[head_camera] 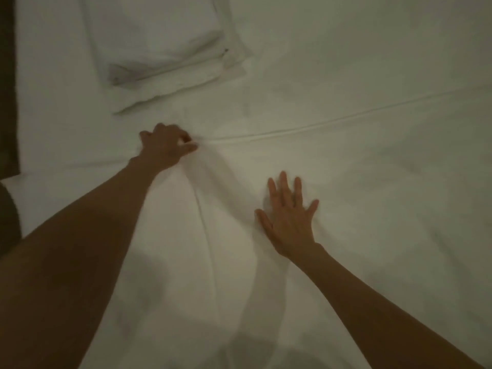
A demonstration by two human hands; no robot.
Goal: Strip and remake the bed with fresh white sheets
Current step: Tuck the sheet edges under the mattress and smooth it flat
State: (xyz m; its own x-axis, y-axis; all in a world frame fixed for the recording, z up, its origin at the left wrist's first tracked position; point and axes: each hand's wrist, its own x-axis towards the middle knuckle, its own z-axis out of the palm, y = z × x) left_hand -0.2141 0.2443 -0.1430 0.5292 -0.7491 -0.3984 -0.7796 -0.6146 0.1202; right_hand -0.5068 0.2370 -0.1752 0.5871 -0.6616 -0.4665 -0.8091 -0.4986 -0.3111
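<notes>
A white top sheet point(359, 182) covers the bed and fills most of the view. Its hemmed edge point(306, 127) runs from the middle out to the upper right. My left hand point(166, 146) pinches that edge where it bunches, and creases fan down from the grip toward me. My right hand point(288, 215) lies flat on the sheet with fingers spread, to the right of the creases. A white pillow point(165, 49) with a zipped end lies at the upper left, beyond my left hand.
A dark headboard or wall strip point(8, 83) runs down the far left edge. A dark rounded shape point(8, 211) shows at the left, beside the mattress. Smooth sheet stretches across the whole right side.
</notes>
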